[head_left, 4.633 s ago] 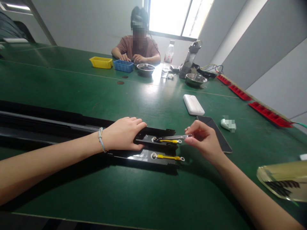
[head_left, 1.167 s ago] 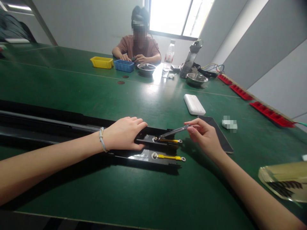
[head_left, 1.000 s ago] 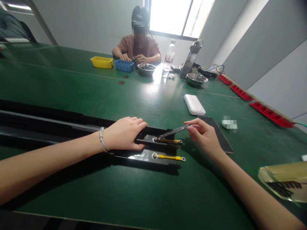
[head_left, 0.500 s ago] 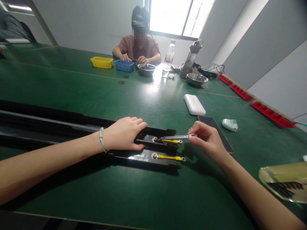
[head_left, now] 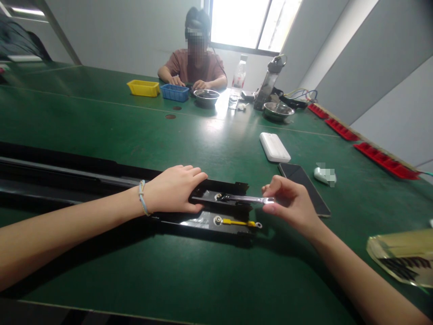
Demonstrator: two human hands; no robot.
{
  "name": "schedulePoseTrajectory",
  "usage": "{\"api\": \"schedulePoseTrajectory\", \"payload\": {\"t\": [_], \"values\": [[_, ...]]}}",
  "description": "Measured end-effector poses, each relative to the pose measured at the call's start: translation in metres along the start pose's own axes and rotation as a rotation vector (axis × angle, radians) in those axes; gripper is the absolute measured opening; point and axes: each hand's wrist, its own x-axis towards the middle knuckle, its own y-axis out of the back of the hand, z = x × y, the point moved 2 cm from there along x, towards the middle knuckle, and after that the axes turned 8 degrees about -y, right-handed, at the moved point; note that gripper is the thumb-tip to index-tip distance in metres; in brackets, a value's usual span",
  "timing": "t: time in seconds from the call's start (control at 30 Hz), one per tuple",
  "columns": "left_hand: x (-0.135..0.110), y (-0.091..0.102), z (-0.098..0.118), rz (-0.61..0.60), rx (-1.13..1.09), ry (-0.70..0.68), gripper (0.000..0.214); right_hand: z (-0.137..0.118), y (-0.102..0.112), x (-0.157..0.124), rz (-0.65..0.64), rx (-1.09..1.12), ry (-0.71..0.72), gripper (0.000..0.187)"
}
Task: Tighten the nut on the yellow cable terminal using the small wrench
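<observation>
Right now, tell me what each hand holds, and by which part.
The right hand pinches the wrench by its near end, its far end on a bolt. The left hand holds nothing; it rests flat on the black rail.

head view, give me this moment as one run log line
left hand: flat on black rail assembly | right hand: holds wrench on rear bolt | front yellow lug wire: untouched
</observation>
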Motion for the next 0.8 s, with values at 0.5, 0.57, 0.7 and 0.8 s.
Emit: {"api": "schedulePoseTrajectory", "payload": {"t": [0.5,0.57,0.7,0.8], "values": [[0.0,0.0,0.0,-0.003,-0.005,0.004,0.052,0.02,-0.006,0.007,-0.018,0.446,-0.12,0.024],[0.0,0.0,0.0,-0.004,-0.005,0.004,0.052,0.019,-0.005,0.008,-0.041,0.481,-0.153,0.025],[0.0,0.001,0.0,-0.011,0.005,0.006,0.052,0.021,0.003,0.011,-0.096,0.526,-0.228,0.026],[0.0,0.002,0.001,-0.015,0.013,0.006,0.052,0.025,0.012,0.014,-0.117,0.483,-0.28,0.024]]}}
